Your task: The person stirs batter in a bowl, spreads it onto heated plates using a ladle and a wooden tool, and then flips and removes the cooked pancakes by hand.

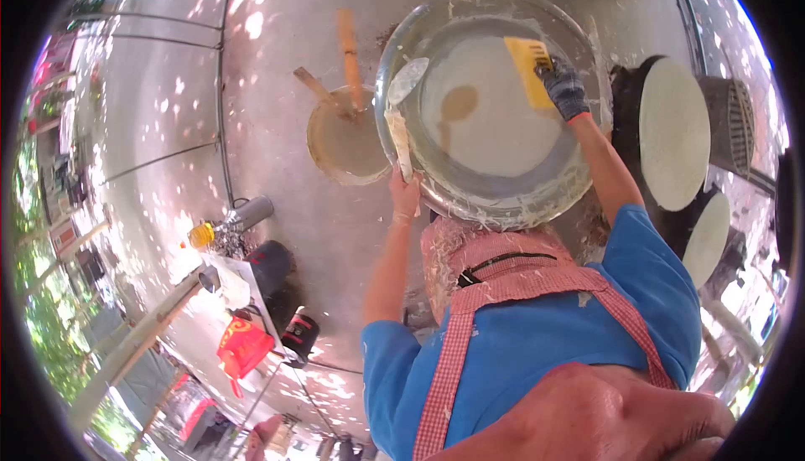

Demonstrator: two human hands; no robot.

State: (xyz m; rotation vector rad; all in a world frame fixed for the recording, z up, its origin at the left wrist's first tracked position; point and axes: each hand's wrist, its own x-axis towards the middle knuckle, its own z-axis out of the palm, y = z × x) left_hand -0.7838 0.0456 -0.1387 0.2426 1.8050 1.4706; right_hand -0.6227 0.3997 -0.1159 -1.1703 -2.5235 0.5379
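Note:
My left hand (405,195) is closed round the handle of a ladle (408,82), whose bowl rests over the left rim of a wide metal basin (594,163). Whitish liquid (495,101) lies in the basin's middle, and pale residue coats the rim. Over the basin's right side, my right hand (563,86), in a dark grey glove, grips a flat yellow scraper (528,71). Its fingers wrap round the scraper's right edge.
A bucket (350,147) with wooden sticks stands left of the basin. Large round pale griddle surfaces (674,134) are at the right. At lower left are a low table (264,293), a yellow bottle (201,235) and a red bag (243,347).

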